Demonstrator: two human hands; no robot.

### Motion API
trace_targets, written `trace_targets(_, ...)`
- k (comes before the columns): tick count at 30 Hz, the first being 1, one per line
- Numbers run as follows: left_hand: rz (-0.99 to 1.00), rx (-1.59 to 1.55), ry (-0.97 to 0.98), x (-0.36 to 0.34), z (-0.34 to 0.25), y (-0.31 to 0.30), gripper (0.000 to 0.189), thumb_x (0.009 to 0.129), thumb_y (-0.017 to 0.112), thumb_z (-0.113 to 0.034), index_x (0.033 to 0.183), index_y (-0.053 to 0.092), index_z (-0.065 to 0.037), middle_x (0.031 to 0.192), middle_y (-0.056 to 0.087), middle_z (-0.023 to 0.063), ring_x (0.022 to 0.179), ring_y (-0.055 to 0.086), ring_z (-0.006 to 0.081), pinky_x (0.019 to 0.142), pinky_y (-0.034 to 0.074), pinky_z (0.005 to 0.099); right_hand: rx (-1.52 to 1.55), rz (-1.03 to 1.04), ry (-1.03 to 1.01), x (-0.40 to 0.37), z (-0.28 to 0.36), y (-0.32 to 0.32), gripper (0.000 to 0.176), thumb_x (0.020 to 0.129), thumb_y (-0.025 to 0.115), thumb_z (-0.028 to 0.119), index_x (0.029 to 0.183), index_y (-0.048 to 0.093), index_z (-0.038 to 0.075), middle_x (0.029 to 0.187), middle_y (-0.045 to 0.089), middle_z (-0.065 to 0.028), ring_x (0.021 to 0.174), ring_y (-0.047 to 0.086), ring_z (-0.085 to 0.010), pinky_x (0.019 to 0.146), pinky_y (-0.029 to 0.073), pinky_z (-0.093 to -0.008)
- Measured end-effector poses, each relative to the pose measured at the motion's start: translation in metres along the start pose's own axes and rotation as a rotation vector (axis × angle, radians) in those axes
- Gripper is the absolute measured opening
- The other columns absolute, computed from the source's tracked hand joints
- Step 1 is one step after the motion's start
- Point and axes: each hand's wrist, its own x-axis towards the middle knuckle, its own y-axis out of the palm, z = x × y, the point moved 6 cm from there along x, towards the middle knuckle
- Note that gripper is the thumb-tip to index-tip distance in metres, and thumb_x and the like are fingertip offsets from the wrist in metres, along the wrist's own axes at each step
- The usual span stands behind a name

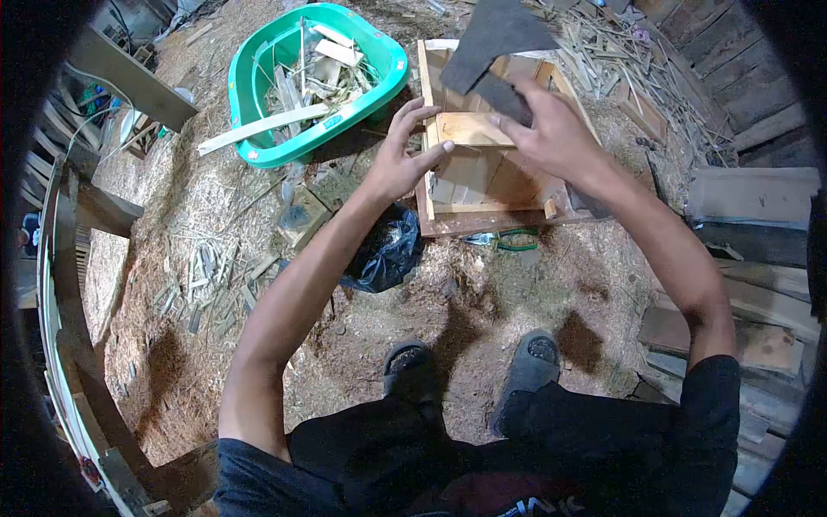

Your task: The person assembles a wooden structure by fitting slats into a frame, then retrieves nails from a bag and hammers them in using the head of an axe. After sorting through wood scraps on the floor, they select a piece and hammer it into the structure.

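My left hand [401, 155] grips the left end of a small flat wooden block [469, 129], held over an open wooden box frame [448, 222] lying on the sawdust floor. My right hand [551, 129] holds the right end of that block together with a dark grey sheet [495, 39], which looks like sandpaper and sticks up and away from me. The block lies level across the top of the frame. Both hands are closed around what they hold.
A green plastic basin [250, 77] full of wood offcuts and slats stands at the upper left. A black plastic bag [388, 254] and green-handled pliers [512, 241] lie by the frame. Planks are stacked at the right [758, 198]. My sandalled feet [469, 366] rest on sawdust.
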Motion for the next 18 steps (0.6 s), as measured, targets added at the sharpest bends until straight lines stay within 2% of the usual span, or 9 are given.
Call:
trace_targets(3, 0.06, -0.089, -0.015, 0.004, 0.006, 0.003, 0.059, 0.085, 0.069, -0.026, 0.133, 0.041, -0.006, 0.139, 0.038, 0.0135, 0.125, 0.042, 0.0273, 0.1, 0.041, 0.0406, 0.096, -0.156, -0.085, 0.004, -0.005, -0.005, 0.044, 0.084, 0.063, 0.02, 0.119, 0.05, -0.002, 0.103, 0.062, -0.0276, 0.098, 0.062, -0.0409, 0.086, 0.049, -0.0447)
trace_targets(6, 0.099, -0.17, -0.058, 0.005, 0.012, 0.006, 0.058, 0.086, 0.068, -0.025, 0.132, 0.038, -0.007, 0.131, 0.046, 0.0126, 0.122, 0.044, 0.0259, 0.095, 0.045, 0.039, 0.106, -0.059, -0.104, -0.006, -0.004, 0.009, 0.041, 0.084, 0.062, 0.018, 0.119, 0.05, -0.002, 0.105, 0.061, -0.0271, 0.099, 0.061, -0.04, 0.085, 0.048, -0.0446)
trace_targets(9, 0.145, -0.247, -0.123, 0.001, 0.005, 0.008, 0.057, 0.086, 0.067, -0.025, 0.132, 0.037, -0.007, 0.127, 0.049, 0.0125, 0.121, 0.045, 0.0248, 0.092, 0.046, 0.0371, -0.076, 0.166, -0.034, -0.013, -0.01, 0.026, 0.041, 0.085, 0.061, 0.018, 0.119, 0.05, -0.001, 0.104, 0.061, -0.0268, 0.099, 0.06, -0.0397, 0.085, 0.048, -0.0445)
trace_targets(10, 0.164, -0.277, -0.148, 0.0, 0.003, 0.008, 0.057, 0.087, 0.067, -0.025, 0.132, 0.036, -0.007, 0.126, 0.05, 0.0126, 0.12, 0.046, 0.0244, 0.091, 0.046, 0.0365, -0.009, 0.109, -0.108, -0.012, -0.004, 0.02, 0.041, 0.085, 0.062, 0.019, 0.119, 0.05, -0.001, 0.099, 0.062, -0.0255, 0.095, 0.061, -0.0403, 0.083, 0.048, -0.0451)
trace_targets(13, 0.146, -0.237, -0.132, 0.001, 0.003, 0.007, 0.055, 0.087, 0.066, -0.022, 0.131, 0.037, -0.006, 0.126, 0.05, 0.0126, 0.119, 0.047, 0.0229, 0.093, 0.045, 0.0369, 0.046, 0.039, -0.024, -0.008, 0.005, 0.003, 0.042, 0.085, 0.062, 0.02, 0.119, 0.049, -0.001, 0.098, 0.063, -0.025, 0.094, 0.062, -0.0406, 0.082, 0.048, -0.0447)
trace_targets(14, 0.147, -0.224, -0.066, 0.004, 0.01, 0.008, 0.055, 0.087, 0.066, -0.02, 0.131, 0.035, -0.006, 0.124, 0.052, 0.0131, 0.117, 0.048, 0.022, 0.095, 0.043, 0.0376, 0.025, -0.004, -0.012, -0.006, 0.007, -0.004, 0.041, 0.085, 0.062, 0.02, 0.118, 0.05, -0.001, 0.098, 0.063, -0.0254, 0.093, 0.062, -0.0405, 0.081, 0.048, -0.0446)
trace_targets(17, 0.192, -0.383, -0.202, 0.001, 0.007, 0.011, 0.055, 0.088, 0.066, -0.019, 0.131, 0.034, -0.006, 0.12, 0.055, 0.013, 0.115, 0.05, 0.0217, 0.096, 0.041, 0.0377, 0.144, -0.081, -0.047, -0.005, 0.005, -0.003, 0.042, 0.085, 0.062, 0.02, 0.119, 0.05, -0.002, 0.098, 0.063, -0.0272, 0.094, 0.062, -0.0405, 0.081, 0.048, -0.0451)
trace_targets(18, 0.185, -0.382, -0.188, 0.002, 0.007, 0.011, 0.055, 0.088, 0.066, -0.019, 0.131, 0.034, -0.006, 0.119, 0.055, 0.0129, 0.114, 0.051, 0.0214, 0.095, 0.042, 0.0373, 0.097, -0.031, -0.08, -0.005, 0.003, 0.004, 0.042, 0.084, 0.062, 0.019, 0.119, 0.05, -0.002, 0.099, 0.063, -0.0272, 0.095, 0.062, -0.0404, 0.082, 0.048, -0.0451)
